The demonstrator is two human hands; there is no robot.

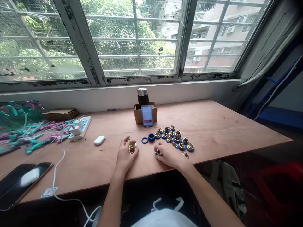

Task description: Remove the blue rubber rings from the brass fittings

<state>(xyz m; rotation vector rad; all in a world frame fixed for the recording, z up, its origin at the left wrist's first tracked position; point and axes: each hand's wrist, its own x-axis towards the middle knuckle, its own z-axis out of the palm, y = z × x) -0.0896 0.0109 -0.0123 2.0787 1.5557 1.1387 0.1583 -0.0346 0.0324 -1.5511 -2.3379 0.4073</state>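
Brass-and-blue ring pieces (174,137) lie in a loose cluster right of centre on a light wooden tabletop (220,132), closer to the front edge than the back, below a wide window (134,41) with flaking black paint on its frame. Toward the back edge, behind the cluster, a black bottle with a silver cap (143,96) stands in an open brown cardboard box (138,115), with a blurred blue card (147,116) propped against the box front. Left end of the tabletop: a heap of pink and teal hand tools (40,138), a flat brown cardboard package (60,114), and a white power strip (80,127) with a white charger plugged in and white cables running off it. Front left corner has two black smartphones (14,183), one with a white oval object on it, too glary to tell what it is. White rounded earbud case (99,140) sits just right of the power strip. Left hand (126,157) is on the tabletop left of the cluster, fingers curled round a brass piece (132,147). Right hand (169,154) is at the cluster's front edge, fingers bunched down over a small brass-and-blue piece (159,152), mostly hidden. Two loose blue rubber rings (148,138) lie just left of the cluster, between the hands and slightly beyond them.
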